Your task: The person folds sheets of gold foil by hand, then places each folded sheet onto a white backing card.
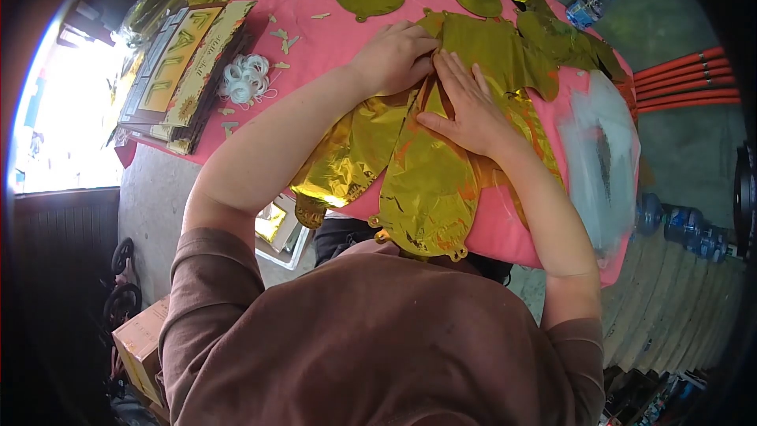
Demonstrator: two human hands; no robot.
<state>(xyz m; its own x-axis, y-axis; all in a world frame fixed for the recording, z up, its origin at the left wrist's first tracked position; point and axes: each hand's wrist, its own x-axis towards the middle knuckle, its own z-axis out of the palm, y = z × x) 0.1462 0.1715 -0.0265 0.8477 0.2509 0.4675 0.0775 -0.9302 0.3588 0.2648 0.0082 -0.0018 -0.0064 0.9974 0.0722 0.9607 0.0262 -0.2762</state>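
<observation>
Flat gold foil balloons [430,181] lie overlapped on a pink-covered table [303,12], and one hangs over the near edge. My left hand [398,59] has its fingers curled down together on the foil near the middle; whatever they pinch is hidden. Right beside it, my right hand [467,110] lies flat on the foil, thumb apart from the fingers, its fingertips close to the left hand. Between and below the hands the foil is creased. More gold foil [481,43] spreads beyond both hands.
Printed packages [189,63] are stacked at the table's left, beside white ribbon rolls [247,79] and small scattered pieces. Clear plastic bags [601,166] lie on the right. A water bottle [591,8] is by the far right edge. A cardboard box [142,347] stands lower left.
</observation>
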